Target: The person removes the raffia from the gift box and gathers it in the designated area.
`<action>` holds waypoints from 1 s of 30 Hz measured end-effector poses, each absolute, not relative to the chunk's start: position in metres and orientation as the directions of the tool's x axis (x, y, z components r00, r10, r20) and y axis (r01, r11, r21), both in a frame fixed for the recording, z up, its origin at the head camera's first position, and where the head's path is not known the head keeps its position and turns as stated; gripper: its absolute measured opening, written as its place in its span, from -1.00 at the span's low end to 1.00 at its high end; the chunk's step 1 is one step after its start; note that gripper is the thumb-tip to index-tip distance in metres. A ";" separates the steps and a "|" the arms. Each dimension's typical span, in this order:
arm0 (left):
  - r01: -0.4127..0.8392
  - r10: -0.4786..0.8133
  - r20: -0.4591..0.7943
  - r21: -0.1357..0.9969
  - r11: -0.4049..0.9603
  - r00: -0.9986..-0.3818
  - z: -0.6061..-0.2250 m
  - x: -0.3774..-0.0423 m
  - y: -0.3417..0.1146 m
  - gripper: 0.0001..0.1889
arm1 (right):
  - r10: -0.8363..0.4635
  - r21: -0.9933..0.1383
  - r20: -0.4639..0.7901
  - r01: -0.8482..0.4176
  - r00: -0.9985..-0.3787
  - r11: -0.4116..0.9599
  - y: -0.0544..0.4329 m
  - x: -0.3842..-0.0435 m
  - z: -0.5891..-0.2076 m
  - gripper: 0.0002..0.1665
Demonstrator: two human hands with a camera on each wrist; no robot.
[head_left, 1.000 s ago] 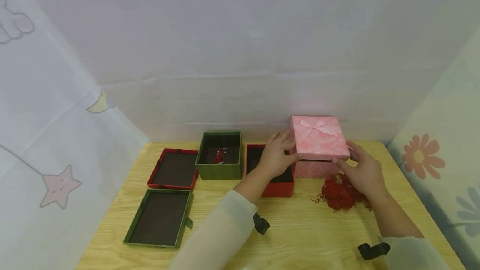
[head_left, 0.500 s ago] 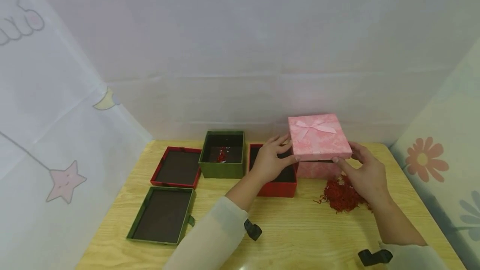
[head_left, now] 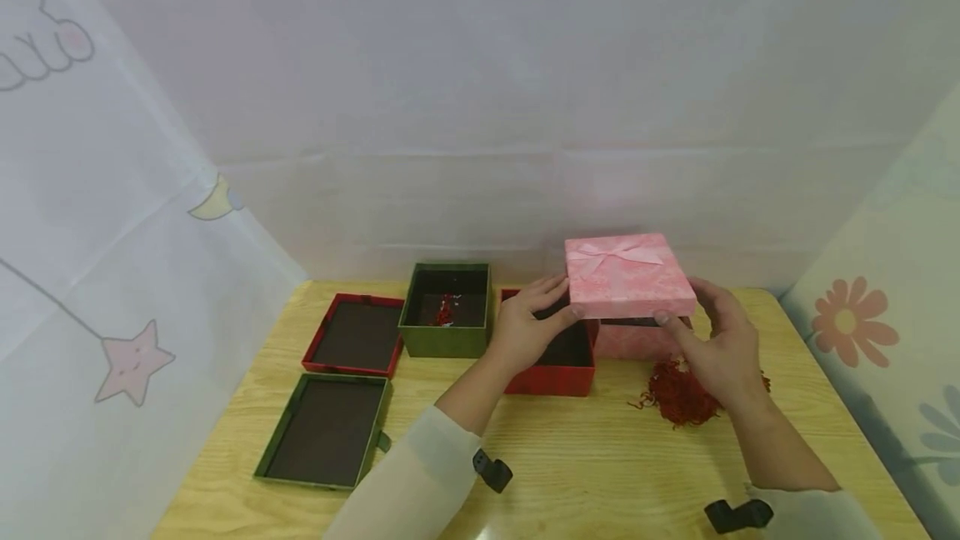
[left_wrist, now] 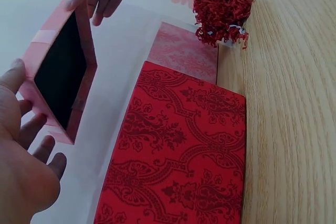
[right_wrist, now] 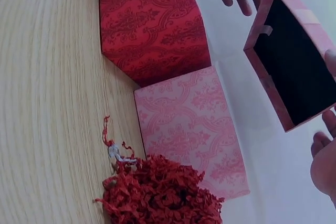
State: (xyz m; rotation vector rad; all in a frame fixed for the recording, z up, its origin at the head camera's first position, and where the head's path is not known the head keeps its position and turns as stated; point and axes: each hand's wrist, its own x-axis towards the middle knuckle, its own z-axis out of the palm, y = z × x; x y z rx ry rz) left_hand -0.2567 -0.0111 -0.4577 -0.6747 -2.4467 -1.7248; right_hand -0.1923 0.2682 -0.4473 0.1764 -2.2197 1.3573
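Okay, I see left hand (head_left: 521, 328) and right hand (head_left: 724, 357) gripping the pink lid (head_left: 632, 277) by opposite sides, clear above the pink box (head_left: 633, 342); red shreds (head_left: 678, 397) sit in front, on the tabletop (head_left: 600, 465).

Lid (head_left: 630, 288): mottled pink, pink bow (head_left: 621, 253), black inside. Pink box (right_wrist: 184, 114): tone-on-tone damask. Red box (left_wrist: 173, 145): darker-red damask. Shreds (head_left: 678, 394): red. Green box (head_left: 445, 342), far edge: dark inside. Surface (head_left: 600, 465): yellowish woodgrain.

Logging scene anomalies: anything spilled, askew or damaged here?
Red shreds lie heaped on the table in front of the pink box; a few scraps sit inside the green box. Looks spilled, though possibly put there deliberately. No damage visible.
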 end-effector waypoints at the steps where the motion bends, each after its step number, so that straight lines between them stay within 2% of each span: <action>1: 0.393 0.307 0.311 0.883 0.256 -0.900 -0.457 -0.256 -0.013 -0.35 | 0.140 -0.792 0.518 -0.411 -0.844 0.451 0.267 -0.193 -0.448 -0.24; 5: 0.401 0.301 0.332 0.892 0.208 -0.894 -0.456 -0.253 -0.020 -0.32 | 0.090 -0.780 0.573 -0.508 -0.815 0.366 0.264 -0.195 -0.450 -0.24; 14: 0.410 0.298 0.357 0.901 0.139 -0.885 -0.454 -0.247 -0.035 -0.34 | 0.063 -0.760 0.606 -0.554 -0.793 0.341 0.252 -0.196 -0.444 -0.26; 21: 0.434 0.299 0.402 0.900 0.046 -0.866 -0.454 -0.243 -0.045 -0.37 | 0.016 -0.741 0.614 -0.570 -0.789 0.357 0.244 -0.196 -0.440 -0.16; 25: 0.442 0.285 0.423 0.897 0.001 -0.860 -0.456 -0.241 -0.050 -0.37 | -0.010 -0.742 0.633 -0.610 -0.774 0.280 0.240 -0.198 -0.442 -0.14; 30: 0.455 0.292 0.460 0.886 -0.088 -0.838 -0.458 -0.239 -0.055 -0.34 | -0.040 -0.732 0.673 -0.674 -0.738 0.100 0.233 -0.199 -0.441 -0.12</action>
